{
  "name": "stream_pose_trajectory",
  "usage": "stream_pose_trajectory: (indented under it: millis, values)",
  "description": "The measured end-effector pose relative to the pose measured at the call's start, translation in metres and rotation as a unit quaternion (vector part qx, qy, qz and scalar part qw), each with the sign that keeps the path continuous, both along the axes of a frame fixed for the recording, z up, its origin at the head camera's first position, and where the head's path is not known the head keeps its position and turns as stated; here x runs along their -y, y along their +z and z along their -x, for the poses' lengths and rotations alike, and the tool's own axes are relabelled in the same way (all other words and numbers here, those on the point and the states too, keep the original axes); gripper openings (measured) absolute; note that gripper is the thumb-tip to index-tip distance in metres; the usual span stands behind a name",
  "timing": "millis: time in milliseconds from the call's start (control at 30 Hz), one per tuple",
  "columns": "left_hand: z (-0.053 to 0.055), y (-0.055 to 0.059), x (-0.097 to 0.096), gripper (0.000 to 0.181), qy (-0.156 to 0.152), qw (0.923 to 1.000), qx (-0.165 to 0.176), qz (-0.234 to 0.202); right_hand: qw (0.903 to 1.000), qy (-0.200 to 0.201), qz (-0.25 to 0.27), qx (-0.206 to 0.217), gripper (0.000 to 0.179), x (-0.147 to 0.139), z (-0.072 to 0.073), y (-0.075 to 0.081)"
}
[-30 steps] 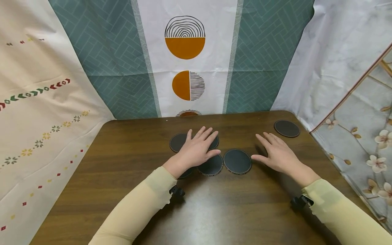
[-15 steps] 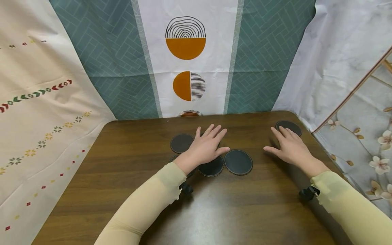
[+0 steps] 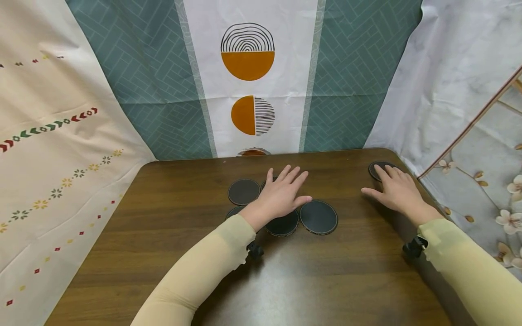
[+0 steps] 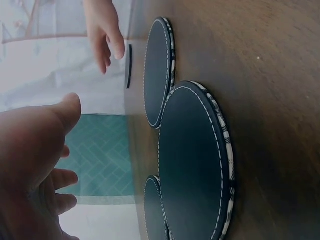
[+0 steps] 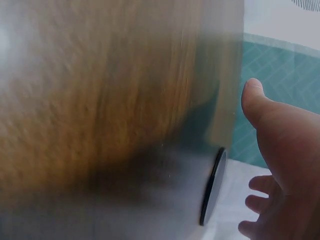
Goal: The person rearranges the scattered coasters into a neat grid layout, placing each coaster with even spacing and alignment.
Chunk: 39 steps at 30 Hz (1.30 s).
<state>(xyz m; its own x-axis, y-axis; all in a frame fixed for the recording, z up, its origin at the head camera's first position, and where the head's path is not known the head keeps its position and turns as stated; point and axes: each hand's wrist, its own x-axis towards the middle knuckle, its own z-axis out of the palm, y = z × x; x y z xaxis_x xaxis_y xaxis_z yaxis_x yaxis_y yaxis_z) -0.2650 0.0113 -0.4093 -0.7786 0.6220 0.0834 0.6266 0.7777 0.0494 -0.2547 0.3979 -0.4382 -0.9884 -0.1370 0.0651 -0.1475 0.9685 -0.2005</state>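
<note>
Several round black coasters with stitched rims lie on the wooden table. My left hand (image 3: pixel 281 195) hovers with spread fingers above a cluster of them, partly covering the front middle coaster (image 3: pixel 282 225) and the back one beside it. Left of that hand is another coaster (image 3: pixel 244 192); to its right lies a further coaster (image 3: pixel 318 217), which touches its neighbour in the left wrist view. My right hand (image 3: pixel 394 192) is held over the table at the right, fingers extended, near a lone coaster (image 5: pixel 213 187) in the far right corner. Neither hand holds anything.
The brown table (image 3: pixel 134 253) meets a green and white patterned cloth (image 3: pixel 155 90) at the back. A cream cloth (image 3: pixel 61 181) hangs on the left and a floral cloth (image 3: pixel 481 181) on the right. Black wrist cameras sit on both wrists.
Both hands have moved to the right. The right hand has come to the lone coaster and partly covers it in the head view. The coasters have stayed in place.
</note>
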Motion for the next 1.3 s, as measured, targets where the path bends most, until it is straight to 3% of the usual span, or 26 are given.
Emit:
stream_pose_trajectory:
  millis: [267, 667, 1300]
  values:
    - [0.004, 0.0, -0.008, 0.083, 0.006, 0.9998, -0.008, 0.017, 1.0, -0.009, -0.002, 0.003, 0.107, -0.01, 0.009, -0.001]
    - [0.008, 0.008, -0.023, 0.081, 0.016, 0.9995, -0.012, 0.024, 0.9995, -0.029, 0.001, 0.015, 0.106, -0.027, 0.028, -0.002]
    - [0.015, 0.014, -0.034, 0.081, 0.033, 0.9987, -0.003, 0.038, 0.9982, -0.045, 0.015, 0.038, 0.102, -0.049, 0.036, -0.012]
